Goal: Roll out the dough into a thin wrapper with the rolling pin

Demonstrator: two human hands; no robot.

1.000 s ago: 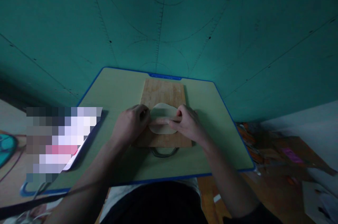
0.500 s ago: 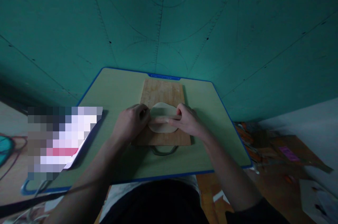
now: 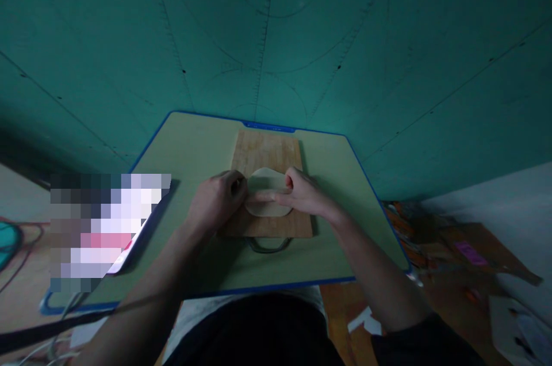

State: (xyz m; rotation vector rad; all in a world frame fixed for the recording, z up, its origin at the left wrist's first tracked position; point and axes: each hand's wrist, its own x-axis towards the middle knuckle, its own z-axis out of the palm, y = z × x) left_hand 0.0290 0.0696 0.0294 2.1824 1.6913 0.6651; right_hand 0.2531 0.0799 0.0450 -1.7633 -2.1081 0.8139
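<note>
A flat, pale, roundish sheet of dough (image 3: 269,210) lies on a wooden cutting board (image 3: 267,147). Across its middle runs a thin rolling pin (image 3: 280,190), mostly covered by my fingers. My left hand (image 3: 219,196) is curled round the pin's left end, its thumb stretched along the pin towards the centre. At the other end my right hand (image 3: 304,190) grips the pin, thumb in front and fingers bent behind. Both hands are low over the board, at the dough's left and right edges.
The board rests on a pale table (image 3: 336,245) with a blue rim, against a green wall (image 3: 276,38). A metal handle (image 3: 269,248) shows at the board's near edge. Left stands a pixelated bright screen (image 3: 121,222) with cables below. Cardboard (image 3: 487,251) lies on the floor at right.
The hands and pin stay almost in place over the dough, with less of the pin showing near my right fingers. The whole view has shifted slightly.
</note>
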